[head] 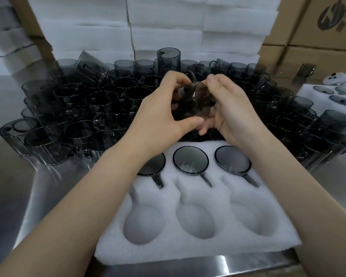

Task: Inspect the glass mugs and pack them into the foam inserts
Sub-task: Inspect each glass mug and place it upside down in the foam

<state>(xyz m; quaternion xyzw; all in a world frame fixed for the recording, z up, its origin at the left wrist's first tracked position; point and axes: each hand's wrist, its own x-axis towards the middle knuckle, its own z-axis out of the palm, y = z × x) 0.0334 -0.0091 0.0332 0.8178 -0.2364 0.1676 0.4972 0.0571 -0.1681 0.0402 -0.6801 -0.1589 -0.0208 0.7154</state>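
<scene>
Both hands hold one smoky grey glass mug [196, 98] up above the crowd of mugs. My left hand [164, 110] curls round its left side, thumb below. My right hand [226, 110] grips its right side, fingers over the rim. Below them lies a white foam insert [188, 242] with six pockets. The far row holds three mugs [190, 159], handles pointing toward me; the leftmost one is partly hidden by my left forearm. The near row's three pockets [196, 220] hold nothing.
Several grey glass mugs [100, 100] crowd the steel table [14, 196] behind the insert. Stacked white foam sheets [164, 27] rise at the back, cardboard boxes [318, 37] at the right. A second foam insert with mugs [332, 96] lies at the right edge.
</scene>
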